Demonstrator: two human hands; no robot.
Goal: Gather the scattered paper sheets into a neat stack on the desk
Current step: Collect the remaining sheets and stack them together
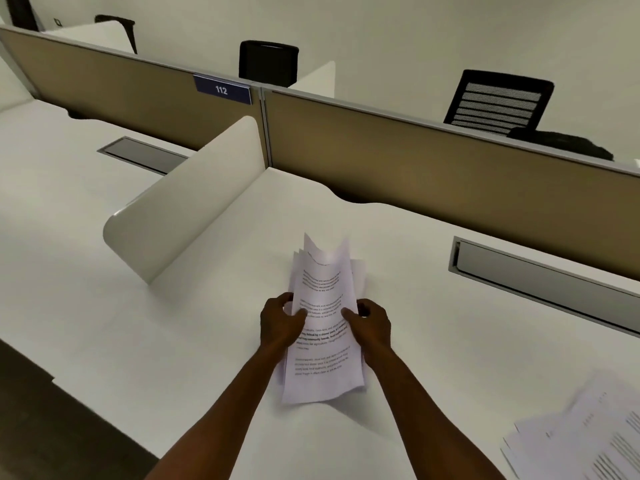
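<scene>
Both hands hold a bundle of sheets over the middle of the white surface. The left hand pinches the bundle's left edge, thumb on the printed top page and fingers curled behind; the right hand does the same on the right edge. So each grip is closed on the paper, roughly midway along its length. The bundle bows between them, its far end lifting and fanning so that several page edges show out of line, and its near end droops toward the surface, whether touching it or not I cannot tell. The step in hand looks like squaring up: the pages are collected but not yet flush. A second lot of sheets lies loosely spread at the near right corner of the surface, well apart from the held bundle, so the gathering seems only partly done. The next move probably calls for standing the bundle on one edge and tapping it against the surface with a looser grip, so the pages can slide level, then laying it flat. After that the spread sheets on the right would need to be drawn together and joined to it. Squeezing too hard while tapping would likely keep the pages skewed or crease them.
</scene>
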